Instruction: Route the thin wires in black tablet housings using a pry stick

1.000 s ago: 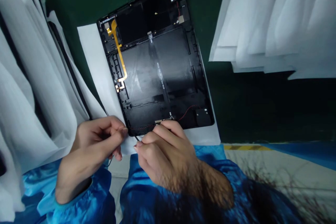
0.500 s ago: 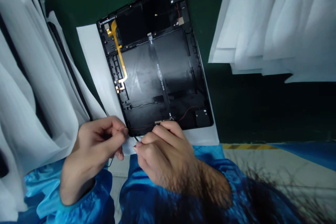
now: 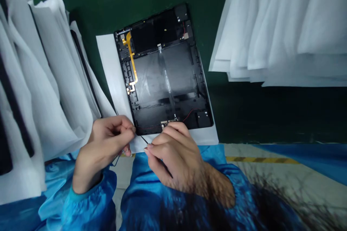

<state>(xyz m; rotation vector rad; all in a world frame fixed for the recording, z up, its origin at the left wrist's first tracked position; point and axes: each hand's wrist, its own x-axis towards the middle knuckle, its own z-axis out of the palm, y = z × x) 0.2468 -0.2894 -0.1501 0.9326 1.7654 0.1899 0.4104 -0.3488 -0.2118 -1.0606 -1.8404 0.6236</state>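
Open black casing [image 3: 150, 83] — on white sheet [image 3: 110, 68], atop green table [image 3: 89, 12]. Left hand [image 3: 107, 140] at casing's near-left corner, thumb and index closed together; can't tell if anything's pinched. Right hand [image 3: 177, 155] at casing's near edge — thumb and index gripping thin black strip [image 3: 144, 139]. White sleeves [image 3: 271, 25] right of casing.

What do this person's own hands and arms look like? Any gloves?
No gloves: the left hand and right hand are both bare. The left sleeve is shiny, bright blue and wrinkled, gathered at the wrist. The right sleeve is blue too, partly hidden by dark strands of hair. I can see no markings on either sleeve.
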